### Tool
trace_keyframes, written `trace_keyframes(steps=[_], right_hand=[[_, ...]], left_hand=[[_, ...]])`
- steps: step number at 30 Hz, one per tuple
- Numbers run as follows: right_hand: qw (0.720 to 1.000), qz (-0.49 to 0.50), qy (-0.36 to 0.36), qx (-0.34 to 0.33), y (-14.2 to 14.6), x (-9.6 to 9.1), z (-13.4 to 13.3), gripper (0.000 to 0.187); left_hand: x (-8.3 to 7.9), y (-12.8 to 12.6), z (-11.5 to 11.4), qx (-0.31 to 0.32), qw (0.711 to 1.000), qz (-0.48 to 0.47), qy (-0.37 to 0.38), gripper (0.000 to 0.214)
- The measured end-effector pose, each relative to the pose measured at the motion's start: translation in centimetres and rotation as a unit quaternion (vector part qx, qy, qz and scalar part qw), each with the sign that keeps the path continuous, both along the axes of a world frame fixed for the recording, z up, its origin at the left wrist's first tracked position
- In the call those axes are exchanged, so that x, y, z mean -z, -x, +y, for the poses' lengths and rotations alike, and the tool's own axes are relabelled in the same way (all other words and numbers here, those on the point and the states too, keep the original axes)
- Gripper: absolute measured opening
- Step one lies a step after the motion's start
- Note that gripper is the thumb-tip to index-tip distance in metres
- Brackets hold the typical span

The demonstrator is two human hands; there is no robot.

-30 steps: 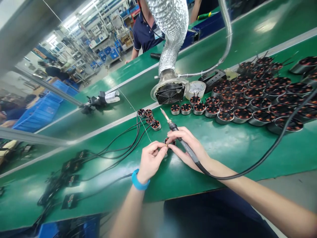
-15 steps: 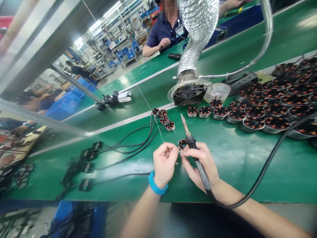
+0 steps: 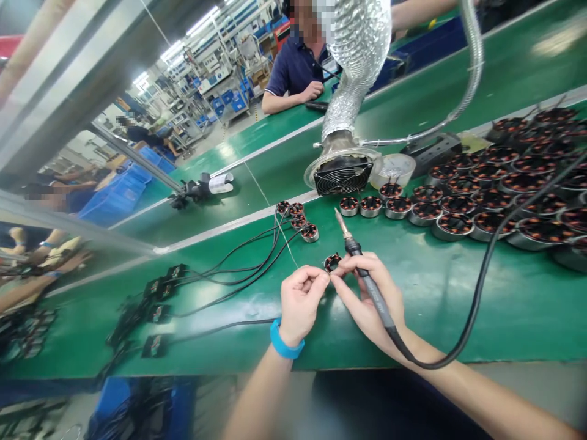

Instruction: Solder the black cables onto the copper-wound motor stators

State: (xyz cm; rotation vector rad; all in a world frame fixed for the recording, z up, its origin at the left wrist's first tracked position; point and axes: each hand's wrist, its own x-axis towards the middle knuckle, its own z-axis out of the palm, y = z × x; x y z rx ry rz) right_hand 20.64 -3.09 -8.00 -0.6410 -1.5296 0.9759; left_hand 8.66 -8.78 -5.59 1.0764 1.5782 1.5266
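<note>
My right hand is closed around a soldering iron, whose bare tip points up and away from me. Its thumb and forefinger meet the fingertips of my left hand, which is closed in a pinch. A thin solder wire runs down from above to my left fingers. From the left, a black cable leads under that hand; its end is hidden. Just beyond the fingertips sits a small motor stator with copper windings, partly covered by my right fingers.
Several cabled stators lie ahead to the left. Many uncabled stators crowd the right side. A fume extractor fan on a foil duct stands beyond my hands, beside a translucent cup. A co-worker sits across the bench.
My fingertips have come together, and more of the small stator shows beyond them. The soldering iron stays in my right hand. The co-worker's hand across the bench has lowered.
</note>
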Motion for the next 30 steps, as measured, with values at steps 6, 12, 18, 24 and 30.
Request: trace_keyframes(steps=[6,12,18,24,30], right_hand=[[0.993,-0.055,-0.103,0.028,-0.3,0.0,-0.6,0.029],[0.985,-0.091,-0.145,-0.034,-1.3,-0.1,0.7,0.041],[0.985,-0.099,-0.112,-0.089,-1.6,0.2,1.4,0.03],[0.989,-0.104,-0.068,-0.081,-1.9,0.2,1.7,0.03],[0.985,-0.128,-0.094,-0.066,-1.6,0.5,1.9,0.03]], left_hand=[[1.0,0.1,0.0,-0.013,0.999,-0.036,0.03,0.024],[0.9,0.3,0.2,0.054,0.995,-0.033,0.072,0.024],[0.8,0.0,-0.1,0.105,0.99,0.019,0.097,0.02],[-0.2,1.6,-0.2,0.116,0.975,0.152,0.112,0.02],[-0.2,1.9,0.6,0.142,0.98,-0.014,0.138,0.028]])
